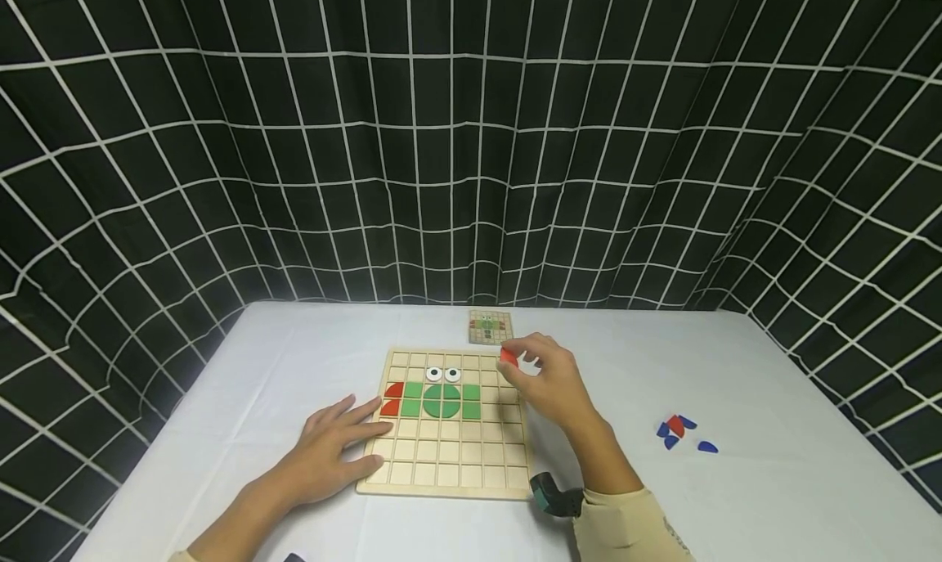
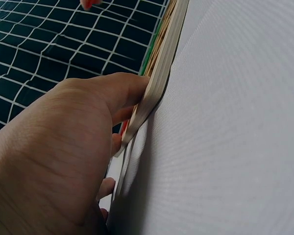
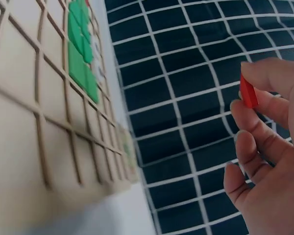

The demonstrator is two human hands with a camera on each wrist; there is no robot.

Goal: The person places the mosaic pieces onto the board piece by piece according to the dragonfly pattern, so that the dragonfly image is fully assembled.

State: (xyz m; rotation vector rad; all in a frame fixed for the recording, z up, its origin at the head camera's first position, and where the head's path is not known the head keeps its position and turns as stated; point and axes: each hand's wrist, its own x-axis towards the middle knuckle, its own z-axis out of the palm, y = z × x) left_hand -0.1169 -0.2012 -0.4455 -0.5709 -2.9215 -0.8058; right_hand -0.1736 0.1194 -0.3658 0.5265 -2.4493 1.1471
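Note:
A wooden grid board (image 1: 441,474) lies on the white table with green squares (image 1: 471,409), green quarter-circles (image 1: 441,401), two eye discs (image 1: 443,374) and two red quarter-circle pieces (image 1: 392,399) in its cells. My left hand (image 1: 327,447) rests with spread fingers on the board's left edge; in the left wrist view its thumb touches the rim. Above the board's upper right corner, my right hand (image 1: 548,378) pinches a red piece (image 3: 248,93) between thumb and fingertips. The right wrist view shows that piece raised clear of the board.
A small pattern card (image 1: 490,326) lies behind the board, picturing a similar figure. On the right of the table are several blue pieces (image 1: 707,447) and a red piece (image 1: 675,425). A black curtain with white grid lines (image 1: 456,137) surrounds the table's back and sides.

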